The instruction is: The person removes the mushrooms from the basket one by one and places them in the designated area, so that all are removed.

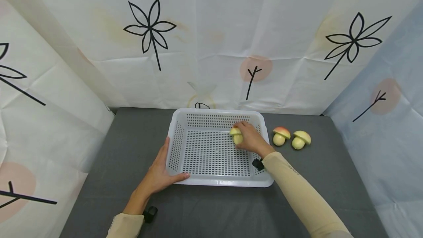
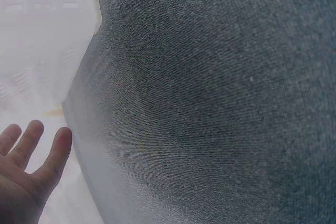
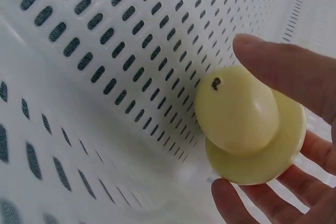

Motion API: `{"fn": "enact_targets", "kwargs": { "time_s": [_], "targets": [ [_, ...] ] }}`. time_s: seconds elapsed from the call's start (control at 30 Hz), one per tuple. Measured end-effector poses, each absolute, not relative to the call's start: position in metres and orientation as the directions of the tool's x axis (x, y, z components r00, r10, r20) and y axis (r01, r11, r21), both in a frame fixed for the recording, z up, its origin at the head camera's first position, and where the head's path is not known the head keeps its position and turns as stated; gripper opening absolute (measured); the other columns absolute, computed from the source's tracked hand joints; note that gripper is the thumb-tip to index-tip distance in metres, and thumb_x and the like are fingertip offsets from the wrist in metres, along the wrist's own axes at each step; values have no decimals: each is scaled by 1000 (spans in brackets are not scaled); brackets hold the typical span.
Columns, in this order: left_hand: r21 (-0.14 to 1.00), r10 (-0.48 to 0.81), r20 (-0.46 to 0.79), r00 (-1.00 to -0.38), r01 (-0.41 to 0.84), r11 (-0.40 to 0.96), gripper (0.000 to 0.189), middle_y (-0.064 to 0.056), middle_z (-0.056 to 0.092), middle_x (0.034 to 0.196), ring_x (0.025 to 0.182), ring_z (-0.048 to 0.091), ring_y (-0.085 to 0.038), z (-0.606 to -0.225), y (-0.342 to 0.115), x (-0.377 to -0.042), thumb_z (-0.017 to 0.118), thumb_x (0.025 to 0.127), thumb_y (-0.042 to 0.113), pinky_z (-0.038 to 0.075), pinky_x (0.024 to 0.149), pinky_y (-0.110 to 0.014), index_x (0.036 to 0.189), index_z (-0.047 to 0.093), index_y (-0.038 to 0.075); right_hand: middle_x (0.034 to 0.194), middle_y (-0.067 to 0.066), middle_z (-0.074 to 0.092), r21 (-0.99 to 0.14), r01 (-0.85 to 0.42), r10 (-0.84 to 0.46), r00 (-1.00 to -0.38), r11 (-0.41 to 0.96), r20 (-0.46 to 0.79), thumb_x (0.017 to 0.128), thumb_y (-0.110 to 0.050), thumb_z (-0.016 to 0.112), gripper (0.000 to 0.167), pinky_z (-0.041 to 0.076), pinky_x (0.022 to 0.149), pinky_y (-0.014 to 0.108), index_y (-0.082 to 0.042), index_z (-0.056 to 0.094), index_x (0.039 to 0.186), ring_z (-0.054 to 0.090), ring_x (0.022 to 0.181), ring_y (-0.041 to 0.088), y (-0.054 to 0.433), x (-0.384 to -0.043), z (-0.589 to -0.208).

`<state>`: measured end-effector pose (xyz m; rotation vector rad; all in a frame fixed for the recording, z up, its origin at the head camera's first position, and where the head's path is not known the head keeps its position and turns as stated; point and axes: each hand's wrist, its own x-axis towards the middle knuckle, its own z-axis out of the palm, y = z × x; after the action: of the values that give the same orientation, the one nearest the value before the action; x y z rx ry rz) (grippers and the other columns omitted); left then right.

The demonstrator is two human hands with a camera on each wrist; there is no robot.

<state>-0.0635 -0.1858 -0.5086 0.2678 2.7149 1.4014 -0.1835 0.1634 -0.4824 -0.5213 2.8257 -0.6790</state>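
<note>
A white perforated plastic basket (image 1: 218, 184) sits on the grey cloth-covered table. My right hand (image 1: 252, 139) is inside it on the right, holding a yellow toy mushroom (image 1: 237, 139). In the right wrist view the thumb lies over the mushroom's stem (image 3: 236, 111) and the fingers reach around the cap, close over the slotted floor. At the basket's left front corner is my left hand (image 1: 160, 175), fingers extended along the left side and thumb at the front rim. The left wrist view shows its fingers (image 2: 62, 148) straight and spread.
To the right of the basket stand two more toy mushrooms: one with a red and yellow cap (image 1: 281, 135), the other with a yellow-green cap (image 1: 301, 140). White cloth walls (image 1: 214, 39) printed with leaves and small trees enclose the grey table (image 1: 211, 212) at the back and sides.
</note>
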Motion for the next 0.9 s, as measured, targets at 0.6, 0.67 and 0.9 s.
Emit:
{"fn": "enact_targets", "kwargs": {
  "time_s": [0.6, 0.67, 0.9],
  "targets": [
    [817, 187, 25, -982, 128, 562, 138, -8, 14, 167, 143, 33, -41, -509, -185, -63, 93, 67, 51, 32, 102, -71, 164, -3, 27, 133, 22, 53, -428, -321, -389, -918, 845, -78, 70, -7, 93, 81, 42, 103, 52, 2, 53, 140, 52, 121, 39, 163, -183, -484],
    [817, 185, 21, -983, 124, 563, 138, -8, 14, 167, 143, 33, -41, -509, -186, -63, 93, 67, 51, 32, 102, -71, 164, -3, 28, 133, 22, 52, -427, -326, -392, -917, 844, -75, 70, -7, 93, 81, 42, 102, 52, 2, 53, 140, 52, 121, 39, 163, -183, -484],
    [820, 184, 24, -983, 124, 559, 138, -8, 13, 168, 144, 31, -41, -509, -186, -63, 92, 67, 51, 31, 103, -71, 164, -3, 28, 135, 23, 51, -423, -325, -392, -917, 846, -77, 72, -5, 91, 80, 42, 103, 53, 2, 52, 141, 52, 122, 41, 163, -183, -484]
  ]
}}
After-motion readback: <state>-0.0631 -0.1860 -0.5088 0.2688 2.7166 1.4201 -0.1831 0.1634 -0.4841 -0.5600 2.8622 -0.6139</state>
